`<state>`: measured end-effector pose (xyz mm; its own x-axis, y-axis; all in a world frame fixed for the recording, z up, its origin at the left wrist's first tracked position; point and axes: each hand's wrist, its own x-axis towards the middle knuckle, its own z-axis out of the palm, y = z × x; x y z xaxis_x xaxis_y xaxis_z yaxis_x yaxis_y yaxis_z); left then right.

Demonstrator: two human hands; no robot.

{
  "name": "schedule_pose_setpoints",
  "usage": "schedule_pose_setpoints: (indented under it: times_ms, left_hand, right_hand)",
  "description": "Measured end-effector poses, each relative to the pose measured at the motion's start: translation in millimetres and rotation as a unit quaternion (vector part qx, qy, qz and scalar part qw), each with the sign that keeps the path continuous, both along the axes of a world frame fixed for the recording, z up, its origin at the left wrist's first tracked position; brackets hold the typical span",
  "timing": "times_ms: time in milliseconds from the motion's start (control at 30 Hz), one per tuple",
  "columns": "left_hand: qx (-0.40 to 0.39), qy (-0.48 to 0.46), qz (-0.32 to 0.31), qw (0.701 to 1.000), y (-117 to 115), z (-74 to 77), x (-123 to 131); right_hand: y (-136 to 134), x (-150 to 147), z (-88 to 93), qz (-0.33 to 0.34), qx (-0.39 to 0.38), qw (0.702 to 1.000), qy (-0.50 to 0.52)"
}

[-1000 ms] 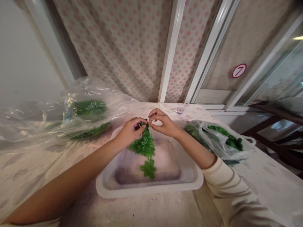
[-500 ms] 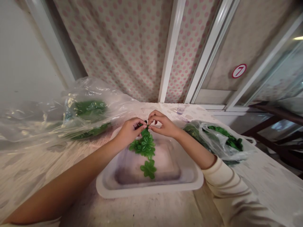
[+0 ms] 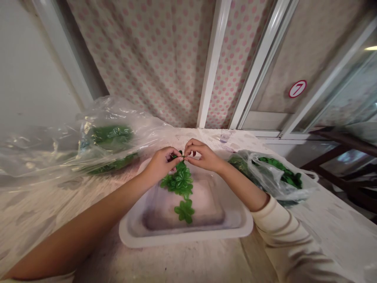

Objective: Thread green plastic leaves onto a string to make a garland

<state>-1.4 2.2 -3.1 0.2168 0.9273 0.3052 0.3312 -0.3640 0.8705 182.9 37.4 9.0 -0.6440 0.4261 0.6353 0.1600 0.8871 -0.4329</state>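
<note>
Left hand grip (image 3: 160, 165) and right hand grip (image 3: 204, 156) closed, both pinching top of glossy green leaf sprig (image 3: 180, 181), white rectangular plastic tray (image 3: 185, 239) directly below grips.

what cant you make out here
head view:
what the left hand and right hand pinch: hidden by their fingers
leaves in the clear plastic bag: blurred by the film
leaves in the bag at right: partly covered by plastic
clear object on the far edge: too small

The tray (image 3: 186, 239) is smooth white plastic, and the leaves (image 3: 179, 181) on it are glossy green. At ten o'clock lies a thin, shiny polythene bag (image 3: 123, 106); at twelve hangs a matt cloth curtain (image 3: 141, 59).
</note>
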Motion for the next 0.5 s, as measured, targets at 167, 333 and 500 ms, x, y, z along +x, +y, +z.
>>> schedule_pose_setpoints:
  times_ms: [167, 333, 500]
  left_hand:
    - [0.001, 0.001, -0.009, 1.0, -2.0, 2.4, 0.7]
    - [0.002, 0.002, -0.005, 1.0, -4.8, 5.1, 1.5]
    - [0.016, 0.018, 0.005, 1.0, -5.9, 6.2, 1.4]
  right_hand:
    - [1.6, 0.5, -0.9, -0.013, 0.002, 1.0, 0.006]
    - [0.5, 1.2, -0.3, -0.03, 0.001, 1.0, 0.0]
    - [0.6, 1.9, -0.4, -0.038, 0.01, 0.999, 0.0]
